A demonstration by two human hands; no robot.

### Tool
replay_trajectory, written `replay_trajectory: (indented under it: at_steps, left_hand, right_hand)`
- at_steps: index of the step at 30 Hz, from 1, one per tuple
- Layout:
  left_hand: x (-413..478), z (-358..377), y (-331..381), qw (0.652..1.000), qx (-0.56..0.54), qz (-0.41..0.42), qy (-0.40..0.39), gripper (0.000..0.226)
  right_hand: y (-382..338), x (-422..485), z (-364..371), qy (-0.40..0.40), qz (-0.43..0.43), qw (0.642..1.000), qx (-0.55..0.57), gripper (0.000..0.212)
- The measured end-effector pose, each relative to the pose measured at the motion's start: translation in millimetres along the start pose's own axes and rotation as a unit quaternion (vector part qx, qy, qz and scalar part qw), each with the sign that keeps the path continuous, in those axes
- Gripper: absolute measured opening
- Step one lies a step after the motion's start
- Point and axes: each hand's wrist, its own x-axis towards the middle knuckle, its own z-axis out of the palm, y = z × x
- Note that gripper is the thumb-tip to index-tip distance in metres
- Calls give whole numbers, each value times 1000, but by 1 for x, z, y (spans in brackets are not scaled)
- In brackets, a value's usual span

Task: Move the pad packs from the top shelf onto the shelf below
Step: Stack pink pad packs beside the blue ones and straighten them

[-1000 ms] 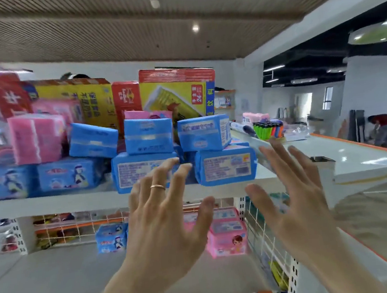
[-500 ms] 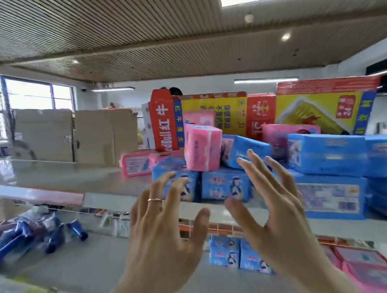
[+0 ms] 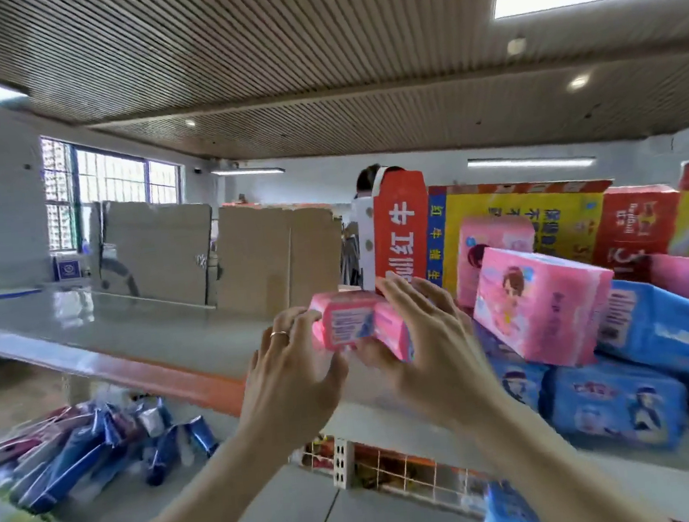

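A thin gold band (image 3: 278,333) on the left hand (image 3: 291,379); both forearms (image 3: 182,516) bare to the frame's edge.

The pink pad pack (image 3: 351,325) is wrapped in glossy plastic film, slightly crinkled. The top shelf (image 3: 152,334) looks smooth and shiny; the cardboard boxes (image 3: 275,259) behind it are matt.

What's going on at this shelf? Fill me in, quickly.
A person grips a small pink pad pack with the left hand and right hand, at the left end of the pile on the top shelf. Whether it is lifted clear is unclear. A bigger pink pack lies tilted on stacked blue packs to its right. None of these is on the shelf below yet.
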Motion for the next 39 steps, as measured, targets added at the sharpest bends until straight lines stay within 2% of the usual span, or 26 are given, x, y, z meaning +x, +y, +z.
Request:
replay_trajectory:
  at_steps: [4, 7, 10, 14, 16, 18, 22, 24, 27, 29, 31, 35, 38, 39]
  left_hand:
    - [65, 15, -32, 999, -28, -21, -24, 54]
    - [107, 35, -51, 992, -81, -72, -62, 70]
    - [142, 62, -74, 987, -42, -71, -137, 86]
    - [172, 91, -97, 975, -25, -35, -219, 85]
    - [177, 99, -102, 965, -43, -28, -259, 71]
    - [180, 108, -106, 966, -65, -36, -249, 66]
    - [179, 92, -93, 973, -145, -102, -146, 85]
    - [173, 75, -88, 985, -122, -71, -97, 90]
    - [151, 43, -90, 990, -142, -8, -23, 94]
    - [129, 20, -90, 985, -167, 36, 13, 95]
    - [105, -4, -89, 978, -192, 76, 33, 99]
    - [54, -51, -89, 952, -277, 131, 1, 98]
    - [21, -76, -89, 938, -317, 132, -52, 98]
    - [13, -81, -90, 933, -330, 128, -63, 103]
  right_hand:
    - [1, 52, 21, -19, 21, 999, -20, 73]
    - [-7, 62, 40, -15, 25, 999, -12, 66]
    - [-14, 52, 59, -11, -6, 1000, -6, 57]
    - [-14, 37, 72, -73, -8, 997, -22, 73]
    - [-11, 34, 70, -89, 1, 996, -25, 75]
    - [-8, 32, 65, -99, 8, 995, -13, 73]
    - [-5, 32, 55, -96, 41, 994, 44, 71]
    - [-3, 33, 51, -84, 81, 987, 106, 71]
    - [-4, 36, 46, -88, 142, 960, 225, 66]
    - [-4, 38, 45, -72, 161, 945, 277, 54]
    - [-7, 41, 45, -46, 198, 920, 336, 54]
    - [-18, 45, 49, -42, 230, 844, 483, 77]
    - [-30, 37, 55, -90, 233, 798, 548, 46]
    - [-35, 33, 57, -96, 234, 787, 563, 43]
